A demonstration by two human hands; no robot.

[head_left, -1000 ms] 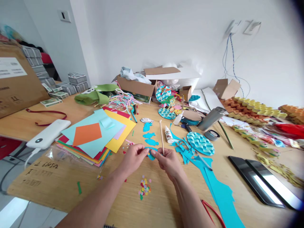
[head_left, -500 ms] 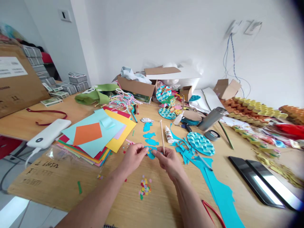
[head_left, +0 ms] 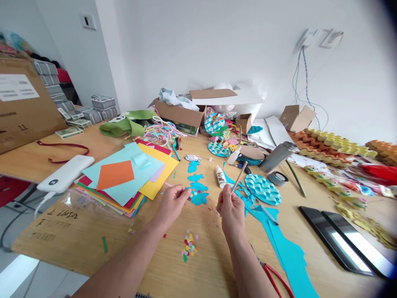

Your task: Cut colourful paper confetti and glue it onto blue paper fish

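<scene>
My left hand (head_left: 173, 203) pinches the left end of a blue paper fish (head_left: 198, 197) dotted with small coloured circles. More blue paper fish (head_left: 192, 167) lie just beyond it. My right hand (head_left: 231, 209), closed around a thin pale stick (head_left: 240, 174), is a little right of the dotted fish and apart from it. The stick slants up and to the right. A small white glue bottle (head_left: 221, 177) with a pointed nozzle stands just beyond my right hand. Loose coloured paper dots (head_left: 190, 244) are heaped on the table between my forearms.
Stacked coloured paper (head_left: 158, 176) and a white power bank (head_left: 65, 173) lie left. Blue paper scraps (head_left: 288, 252), a wavy blue disc (head_left: 263, 189), a metal flask (head_left: 278, 156) and a black tablet (head_left: 333, 240) are right. Red-handled scissors or pliers (head_left: 274, 276) lie beside my right forearm.
My right hand has let go of the dotted fish and moved right, tilting the stick rightward. My left hand stays at the fish, whose dots now show more fully.
</scene>
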